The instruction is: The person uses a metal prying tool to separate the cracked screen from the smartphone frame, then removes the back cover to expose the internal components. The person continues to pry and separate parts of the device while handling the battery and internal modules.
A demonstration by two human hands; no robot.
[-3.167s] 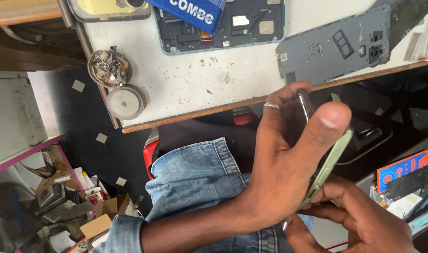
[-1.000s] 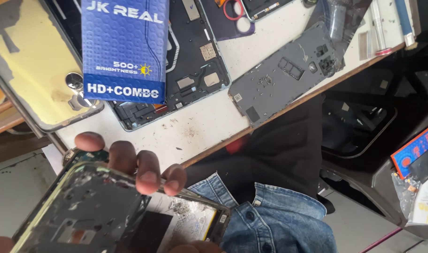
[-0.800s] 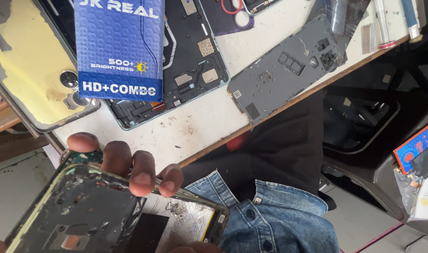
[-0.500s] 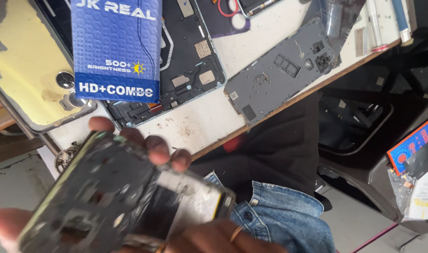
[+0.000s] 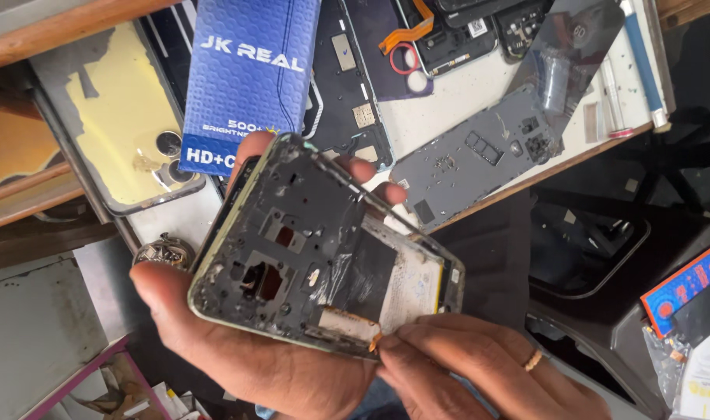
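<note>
While my left hand point(image 5: 238, 350) keeps its grip on the stripped phone frame point(image 5: 316, 249), now raised to frame centre, my right hand's point(image 5: 479, 365) fingertips pinch its lower-edge connector point(image 5: 347, 323).

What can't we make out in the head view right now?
- Left hand: its palm is hidden behind the phone frame.
- Right hand: cut off by the bottom edge; the fingertip contact at the frame's lower edge is too small to tell what it pinches.
- Blue box: top cut off by the upper edge.
- Yellow phone back cover: partly hidden by the box.
- Grey back plate: its small parts are too small to identify.
</note>
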